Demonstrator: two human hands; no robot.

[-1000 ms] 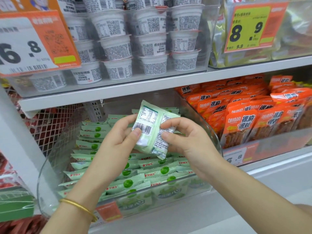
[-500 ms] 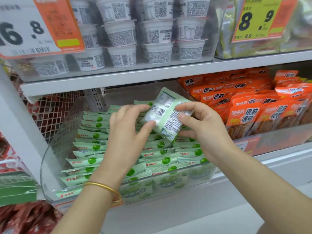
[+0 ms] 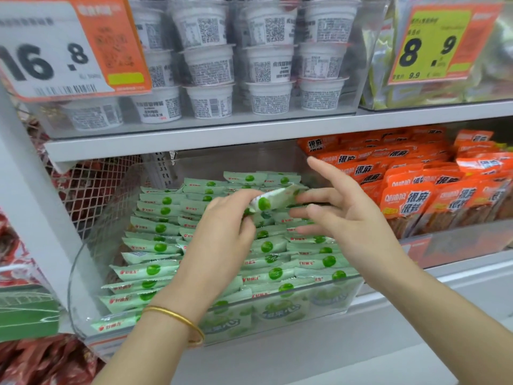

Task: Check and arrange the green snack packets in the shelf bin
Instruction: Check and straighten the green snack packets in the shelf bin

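Note:
A clear plastic shelf bin point(image 3: 83, 273) holds rows of pale green snack packets point(image 3: 150, 270) with a green dot on each. My left hand point(image 3: 222, 234), a gold bangle on its wrist, pinches one green packet point(image 3: 273, 201) by its left end, front side up, low over the rows. My right hand point(image 3: 344, 215) is beside the packet's right end with fingers spread and straight; its fingertips touch or nearly touch the packet.
Orange snack packets point(image 3: 410, 201) fill the bin to the right. White cups point(image 3: 263, 65) are stacked on the shelf above, with price tags 16.8 point(image 3: 55, 56) and 8.9 point(image 3: 433, 48). A wire mesh panel point(image 3: 94, 190) stands left of the bin.
The packet has been turned from its barcode side to its front and lowered into the bin. My right hand has let go and opened its fingers.

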